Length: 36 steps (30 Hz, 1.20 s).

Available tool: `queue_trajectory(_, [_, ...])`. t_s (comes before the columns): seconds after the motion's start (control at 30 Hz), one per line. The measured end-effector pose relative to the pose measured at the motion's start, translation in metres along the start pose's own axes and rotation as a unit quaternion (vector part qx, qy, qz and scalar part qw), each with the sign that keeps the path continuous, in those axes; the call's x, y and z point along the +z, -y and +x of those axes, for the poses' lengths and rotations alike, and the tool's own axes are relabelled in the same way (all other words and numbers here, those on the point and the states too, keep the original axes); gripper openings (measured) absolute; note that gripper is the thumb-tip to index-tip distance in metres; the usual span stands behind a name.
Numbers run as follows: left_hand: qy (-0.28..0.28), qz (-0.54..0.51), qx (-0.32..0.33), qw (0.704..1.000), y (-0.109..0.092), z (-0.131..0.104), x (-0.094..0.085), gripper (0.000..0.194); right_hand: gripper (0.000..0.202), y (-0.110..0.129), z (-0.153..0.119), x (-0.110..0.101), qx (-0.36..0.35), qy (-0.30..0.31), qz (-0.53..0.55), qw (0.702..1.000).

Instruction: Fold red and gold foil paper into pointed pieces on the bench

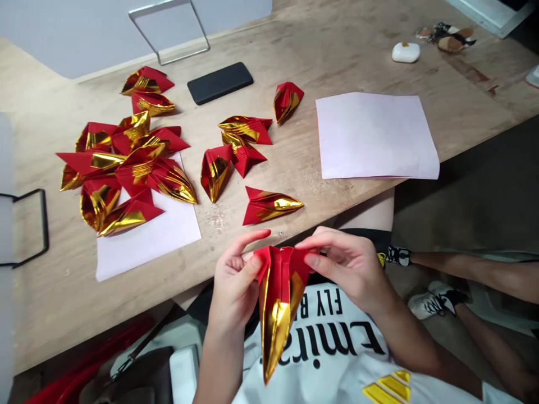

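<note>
Both hands hold a red and gold folded paper piece above my lap, its long gold point hanging downward. My left hand pinches the upper left corner between thumb and fingers. At the upper right corner, my right hand grips the red edge with thumb and forefinger. Just beyond, on the table, lies a similar folded piece. A pile of such red and gold pieces rests to the left, partly over a white sheet. Several more lie in the middle, including one folded piece by itself.
A black phone lies behind the folded pieces. To the right are a pinkish-white paper stack, a white earbud case and some keys. Metal loops stand at the back. Another person's legs show at right.
</note>
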<state>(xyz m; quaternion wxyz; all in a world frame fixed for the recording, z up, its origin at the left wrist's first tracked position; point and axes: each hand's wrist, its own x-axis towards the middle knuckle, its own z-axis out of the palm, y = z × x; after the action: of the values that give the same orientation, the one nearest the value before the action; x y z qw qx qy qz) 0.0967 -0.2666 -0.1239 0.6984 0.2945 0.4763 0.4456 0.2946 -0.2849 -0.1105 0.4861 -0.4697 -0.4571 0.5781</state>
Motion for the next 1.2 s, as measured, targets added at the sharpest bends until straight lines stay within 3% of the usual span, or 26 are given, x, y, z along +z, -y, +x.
queue_trajectory(0.23, [0.0, -0.029, -0.018, 0.999, -0.003, -0.015, 0.0, 0.048, 0.025, -0.006, -0.008, 0.01, 0.065, 0.003, 0.126, 0.99])
queue_trajectory(0.5, [-0.031, 0.005, 0.016, 0.999, 0.007, -0.033, -0.001, 0.029, 0.025, -0.02, -0.026, 0.016, 0.038, -0.025, 0.163, 0.986])
queue_trajectory(0.73, [-0.004, -0.055, 0.005, 0.998, 0.012, -0.041, 0.008, 0.042, 0.022, -0.022, -0.039, 0.017, 0.032, 0.0, 0.09, 0.995])
queue_trajectory(0.97, [-0.049, -0.07, 0.023, 0.996, 0.014, -0.049, 0.015, 0.034, 0.016, -0.021, -0.043, 0.014, 0.004, 0.038, -0.046, 0.998])
queue_trajectory(1.2, [-0.039, -0.082, 0.017, 0.996, 0.013, -0.053, 0.015, 0.024, 0.016, -0.013, -0.045, 0.015, -0.041, 0.022, -0.129, 0.991])
